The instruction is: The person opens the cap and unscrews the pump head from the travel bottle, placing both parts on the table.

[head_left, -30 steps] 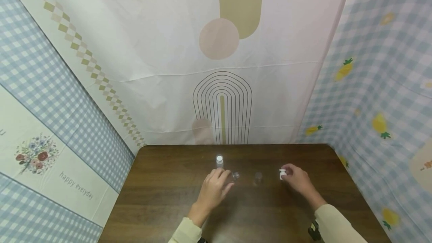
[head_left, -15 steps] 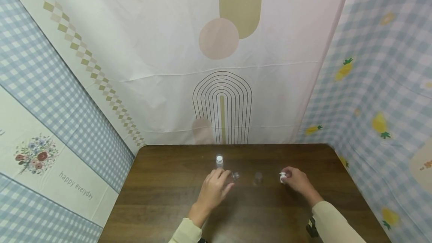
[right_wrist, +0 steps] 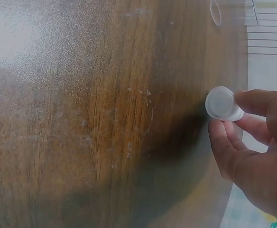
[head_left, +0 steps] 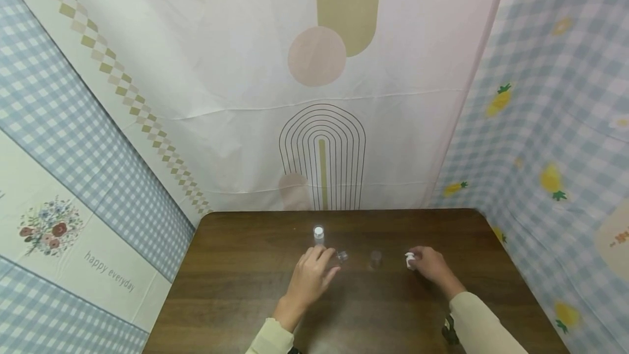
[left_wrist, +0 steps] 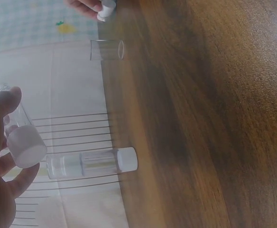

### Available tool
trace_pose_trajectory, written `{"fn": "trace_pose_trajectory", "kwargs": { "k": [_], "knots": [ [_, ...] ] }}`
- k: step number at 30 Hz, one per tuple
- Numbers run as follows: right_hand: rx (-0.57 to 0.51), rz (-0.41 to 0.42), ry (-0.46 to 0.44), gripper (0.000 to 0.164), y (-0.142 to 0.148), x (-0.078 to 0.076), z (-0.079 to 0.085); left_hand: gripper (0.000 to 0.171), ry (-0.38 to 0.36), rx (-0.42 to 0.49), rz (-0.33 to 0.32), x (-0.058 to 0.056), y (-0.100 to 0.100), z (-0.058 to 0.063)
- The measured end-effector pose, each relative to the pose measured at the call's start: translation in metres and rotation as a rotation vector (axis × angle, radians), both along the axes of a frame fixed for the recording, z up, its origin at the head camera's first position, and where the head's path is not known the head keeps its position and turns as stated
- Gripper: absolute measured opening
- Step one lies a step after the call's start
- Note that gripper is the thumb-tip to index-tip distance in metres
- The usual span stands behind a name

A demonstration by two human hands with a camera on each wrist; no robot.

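My left hand [head_left: 310,275] grips a clear bottle [left_wrist: 25,142] with a white base, which it holds tilted; in the head view only its clear neck shows past the fingers. My right hand [head_left: 432,267] pinches a small white pump top [head_left: 410,260] between thumb and fingers, above the table. From the right wrist, a round white end of that pump top [right_wrist: 220,103] faces the camera. A clear open-ended cap [head_left: 375,258] stands on the table between the two hands. Just beyond my left hand, a second clear bottle [head_left: 319,234] with a white base stands upright.
The brown wooden table [head_left: 236,299] ends at a white patterned cloth [head_left: 236,152] at the back. Checked cloths hang at the left and right sides, the right one [head_left: 530,141] printed with pineapples.
My right hand has moved slightly toward me and left, and the white pump top has tipped in its fingers. The left hand keeps its hold on the bottle, almost still.
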State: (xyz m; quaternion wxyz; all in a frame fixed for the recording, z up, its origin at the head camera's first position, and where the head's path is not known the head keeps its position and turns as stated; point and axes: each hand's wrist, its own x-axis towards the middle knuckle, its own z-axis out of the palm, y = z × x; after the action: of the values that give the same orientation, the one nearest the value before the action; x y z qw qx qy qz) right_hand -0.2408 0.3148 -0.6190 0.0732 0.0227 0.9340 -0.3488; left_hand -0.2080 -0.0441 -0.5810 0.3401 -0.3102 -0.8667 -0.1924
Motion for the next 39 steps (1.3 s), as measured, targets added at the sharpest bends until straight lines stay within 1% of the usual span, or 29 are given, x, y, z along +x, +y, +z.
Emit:
{"fn": "trace_pose_trajectory", "kwargs": {
  "k": [4, 10, 15, 18, 23, 28, 32, 35, 39],
  "knots": [
    [0.007, 0.003, 0.006, 0.032, -0.002, 0.001, 0.000, 0.041, -0.014, 0.002, 0.003, 0.001, 0.000, 0.001],
    [0.012, 0.005, -0.008, 0.031, -0.002, 0.001, -0.001, 0.041, -0.012, 0.003, 0.003, 0.001, 0.000, 0.000],
    [0.033, 0.005, 0.022, 0.030, 0.000, -0.001, -0.003, 0.042, -0.023, 0.009, 0.005, 0.001, 0.001, 0.001],
    [0.034, -0.001, 0.022, 0.032, 0.001, -0.001, -0.003, 0.043, -0.010, 0.020, 0.003, 0.000, 0.001, 0.000],
    [0.023, -0.013, -0.002, 0.033, 0.002, 0.000, -0.001, 0.044, 0.011, 0.042, -0.002, -0.001, 0.001, -0.003],
    [0.033, -0.012, 0.000, 0.030, 0.005, -0.001, 0.002, 0.045, 0.006, 0.054, -0.004, -0.004, 0.001, -0.009],
    [0.052, -0.004, 0.047, 0.027, 0.007, -0.002, 0.006, 0.045, -0.014, 0.073, -0.010, -0.010, 0.000, -0.018],
    [0.054, 0.005, 0.072, 0.028, 0.009, -0.002, 0.010, 0.044, -0.038, 0.104, -0.018, -0.014, -0.002, -0.026],
    [0.038, 0.002, 0.050, 0.032, 0.011, -0.002, 0.018, 0.045, -0.076, 0.140, -0.008, -0.019, -0.005, -0.036]
  ]
}}
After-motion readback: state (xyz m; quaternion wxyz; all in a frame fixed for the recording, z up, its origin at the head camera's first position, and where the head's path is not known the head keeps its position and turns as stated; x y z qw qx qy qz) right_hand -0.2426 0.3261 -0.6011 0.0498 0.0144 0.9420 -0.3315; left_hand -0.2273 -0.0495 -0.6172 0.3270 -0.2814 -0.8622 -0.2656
